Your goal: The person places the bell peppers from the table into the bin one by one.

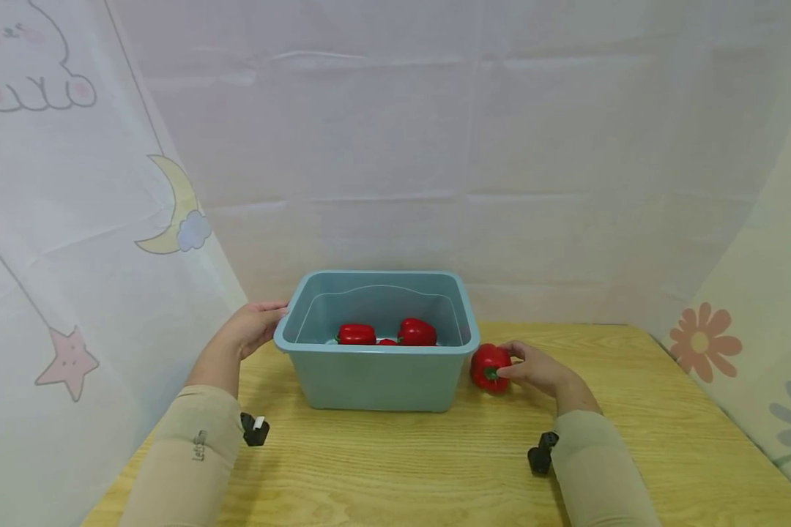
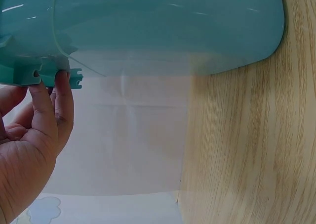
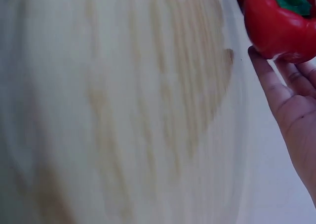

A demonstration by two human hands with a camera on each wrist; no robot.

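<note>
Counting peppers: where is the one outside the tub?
In the head view, the red pepper lies on the table, right of the blue tub, held by the right hand.

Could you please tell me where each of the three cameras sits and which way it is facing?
Head: on the head, looking forward and down at the tub, table, both forearms, left hand and right hand.
Left wrist: beside the tub's rim, showing fingers on it.
Right wrist: low above the table, showing fingers against the pepper.
Head and right wrist share the pepper; head and left wrist share the tub.
</note>
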